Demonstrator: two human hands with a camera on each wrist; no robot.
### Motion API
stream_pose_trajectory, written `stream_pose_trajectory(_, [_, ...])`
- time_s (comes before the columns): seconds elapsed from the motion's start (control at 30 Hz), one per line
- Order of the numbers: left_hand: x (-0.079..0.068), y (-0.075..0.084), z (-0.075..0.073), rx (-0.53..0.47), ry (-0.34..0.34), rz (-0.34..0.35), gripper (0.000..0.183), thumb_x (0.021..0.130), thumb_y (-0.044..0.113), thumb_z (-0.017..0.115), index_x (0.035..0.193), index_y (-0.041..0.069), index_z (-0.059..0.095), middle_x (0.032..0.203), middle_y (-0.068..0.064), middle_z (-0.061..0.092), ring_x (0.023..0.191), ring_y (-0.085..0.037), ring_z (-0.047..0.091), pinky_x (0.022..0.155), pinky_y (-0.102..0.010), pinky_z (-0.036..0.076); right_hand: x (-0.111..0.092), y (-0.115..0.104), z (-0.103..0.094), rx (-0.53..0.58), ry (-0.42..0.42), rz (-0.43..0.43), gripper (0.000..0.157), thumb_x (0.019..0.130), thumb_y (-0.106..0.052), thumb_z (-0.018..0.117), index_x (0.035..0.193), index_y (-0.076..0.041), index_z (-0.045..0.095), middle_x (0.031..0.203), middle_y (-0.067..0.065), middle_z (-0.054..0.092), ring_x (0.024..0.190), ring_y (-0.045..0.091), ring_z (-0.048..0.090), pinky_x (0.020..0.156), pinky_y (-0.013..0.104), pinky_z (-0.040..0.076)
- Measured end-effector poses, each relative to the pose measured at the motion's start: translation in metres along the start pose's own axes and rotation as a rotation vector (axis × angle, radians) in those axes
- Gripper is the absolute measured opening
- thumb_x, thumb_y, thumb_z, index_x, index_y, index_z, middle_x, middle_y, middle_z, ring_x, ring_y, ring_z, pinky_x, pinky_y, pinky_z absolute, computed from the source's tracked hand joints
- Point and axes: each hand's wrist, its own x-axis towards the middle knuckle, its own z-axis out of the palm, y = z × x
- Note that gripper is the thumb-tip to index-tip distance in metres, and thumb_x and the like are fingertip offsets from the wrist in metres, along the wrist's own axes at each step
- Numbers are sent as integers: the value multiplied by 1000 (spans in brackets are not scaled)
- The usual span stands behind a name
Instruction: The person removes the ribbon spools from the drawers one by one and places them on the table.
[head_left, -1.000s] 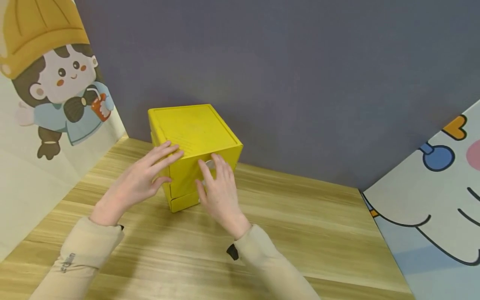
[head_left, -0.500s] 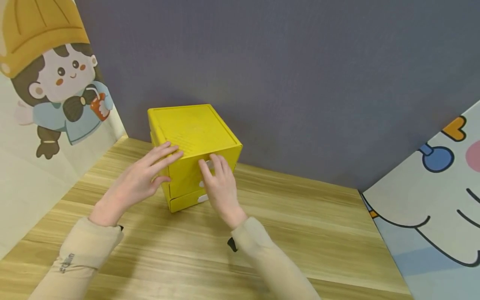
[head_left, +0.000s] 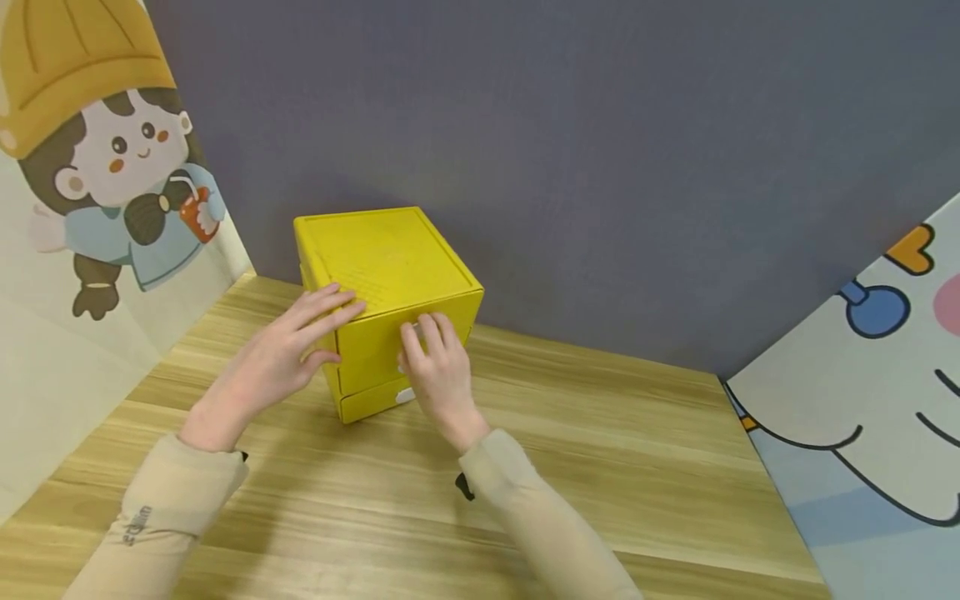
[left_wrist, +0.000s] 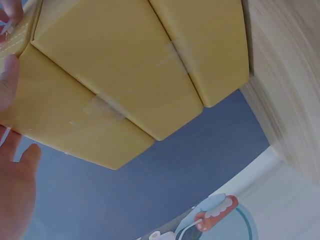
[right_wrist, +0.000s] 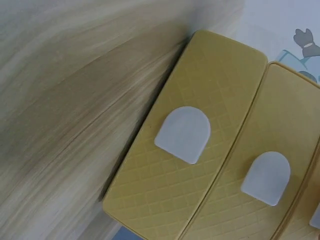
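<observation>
Yellow box (head_left: 386, 254) sits on the table (head_left: 600, 450), left of centre in the head view, near the back wall (head_left: 570, 167). It's ahead of the person, front turned slightly to their right. Overall it's about cube-shaped, no clear long axis; the drawer fronts (right_wrist: 202, 75) run long side to side, one above another.

Key relation, my read: right hand (head_left: 442, 375) to top tab (right_wrist: 316, 218). Right hand is the nearer one, directly in front of that tab. Its fingers are curled at it and look to be pinching it; thumb mostly hidden, so can't tell the exact grip. Middle tab (right_wrist: 267, 179) and bottom tab (right_wrist: 184, 134) sit below, neither held. Drawers look shut.

Left hand (head_left: 270, 362) is at the front-left corner: fingers spread, fairly straight, tips on the top; thumb lower, by the corner. It rests on the box, not wrapped round it. Can't tell how hard it presses.

Writing: dark lettering on the left sleeve (head_left: 161, 500), skewed by the folds, not readable with confidence. No brand or label visible on the box or tabs. Clear tape (left_wrist: 105, 106) crosses the side seams, no print that I can see.
</observation>
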Motion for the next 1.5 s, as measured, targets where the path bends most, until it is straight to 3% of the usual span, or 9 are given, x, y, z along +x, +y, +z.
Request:
stream_pose_trajectory(0.23, [-1, 0, 0, 8, -6, -3, 83, 58, -10, 83, 134, 7, 55, 136, -15, 53, 133, -33, 45, 115, -46, 36, -1, -1, -5, 9, 6, 2, 28, 63, -5, 73, 88, -9, 63, 93, 6, 62, 90, 21, 59, 79, 22, 57])
stream_pose_trajectory(0.4, [-1, -2, 0, 10, -3, -5, 82, 58, -10, 83, 134, 7, 55, 136, -14, 54, 131, -34, 46, 110, -55, 39, -2, -1, -10, 6, 11, 0, 28, 61, -6, 74, 87, -9, 64, 92, 6, 63, 90, 21, 60, 80, 21, 57])
stream_pose_trajectory(0.7, [-2, -2, 0, 13, 7, -2, 81, 59, -10, 82, 134, 7, 55, 135, -15, 55, 130, -35, 47, 118, -44, 33, -6, -1, -25, 2, 9, -31, 24, 65, -8, 76, 86, -9, 64, 91, 7, 63, 88, 22, 61, 79, 23, 58])
stream_pose_trajectory(0.93, [-4, -3, 0, 16, 11, -12, 81, 60, -8, 82, 135, 9, 55, 137, -14, 54, 134, -29, 45, 120, -26, 29, -11, 2, -32, 25, 54, -65, 22, 64, -5, 72, 84, -7, 63, 89, 9, 63, 84, 23, 60, 77, 24, 58])
stream_pose_trajectory(1.1, [-4, -3, 1, 24, 16, -15, 81, 61, -8, 82, 135, 10, 55, 137, -13, 54, 135, -27, 44, 102, -33, 45, -16, 5, -40, 42, 67, -78, 22, 64, -6, 71, 84, -6, 62, 89, 10, 62, 84, 23, 61, 77, 25, 58])
stream_pose_trajectory(1.3, [-3, -2, 1, 20, 25, -15, 80, 60, -9, 82, 134, 9, 55, 138, -13, 54, 136, -26, 44, 101, -34, 45, -22, 7, -49, 77, 70, -86, 18, 67, -5, 66, 84, -5, 62, 89, 11, 62, 83, 24, 61, 77, 26, 59])
stream_pose_trajectory(1.5, [-3, -1, 1, 12, 22, -21, 81, 60, -10, 82, 135, 10, 55, 138, -13, 53, 137, -25, 43, 113, -15, 33, -26, 6, -56, 92, 79, -79, 15, 71, -5, 60, 85, -5, 63, 91, 11, 63, 85, 25, 61, 77, 27, 60])
